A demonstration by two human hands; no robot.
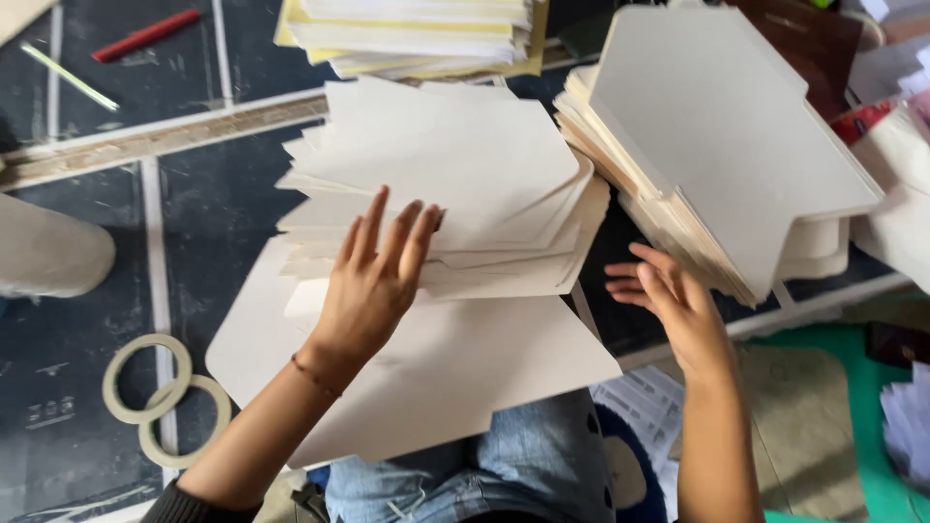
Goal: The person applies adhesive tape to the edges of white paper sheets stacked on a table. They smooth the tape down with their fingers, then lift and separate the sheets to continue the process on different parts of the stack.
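Denim knees [528,455] beneath cream card sheets [455,174], left hand [373,281] flat, spread open atop, holding nothing.

A paper-goods workshop, worked from the floor.

I sit over a dark floor [92,320] marked with pale lines; stacks of cut cream card blanks [455,184] crowd from 12 to 2 o'clock, two tape rings [165,397] lie at 8, a red pen [145,34] at 11, a long wooden ruler [165,136] at 10.

Two tape rings [165,400] on the dark floor — red pen [145,34] beyond
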